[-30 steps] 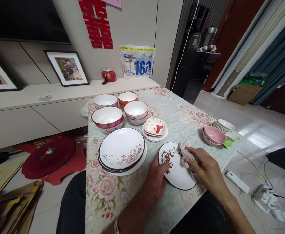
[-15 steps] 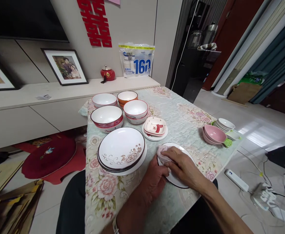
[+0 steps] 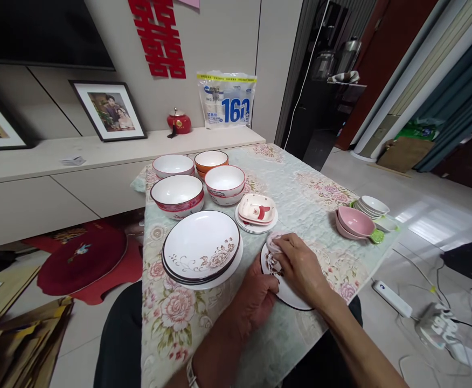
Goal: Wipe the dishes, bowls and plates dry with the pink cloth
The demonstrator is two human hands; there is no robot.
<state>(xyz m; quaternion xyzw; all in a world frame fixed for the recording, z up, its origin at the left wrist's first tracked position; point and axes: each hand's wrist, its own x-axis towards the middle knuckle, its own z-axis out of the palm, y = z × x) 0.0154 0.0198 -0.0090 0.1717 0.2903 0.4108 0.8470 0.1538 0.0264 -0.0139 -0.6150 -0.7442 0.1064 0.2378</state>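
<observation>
A white plate [image 3: 290, 293] with a dark rim and brown flowers lies near the table's front edge, partly covered by both hands. My left hand [image 3: 259, 291] grips its left rim, thumb on top. Bunched under the fingers of my right hand [image 3: 300, 267] is a pale pink cloth [image 3: 274, 242], pressed on the plate's far left rim. To the left is a stack of larger plates [image 3: 201, 245] with brown flower decoration. Just beyond my hands, small square dishes [image 3: 257, 208] with a red-scarfed figure rest on round white plates [image 3: 260, 228].
Stacked bowls [image 3: 177, 191] stand at the table's far left. Pink bowls [image 3: 355, 222] and small white bowls [image 3: 374, 205] sit near the right edge. Behind the table, a low cabinet [image 3: 139, 148] holds a red jar [image 3: 179, 123] and a bag of cups [image 3: 228, 102].
My right hand has slid the cloth a little away and to the right along the plate's rim, uncovering brown flowers. My left hand keeps its hold on the plate.
</observation>
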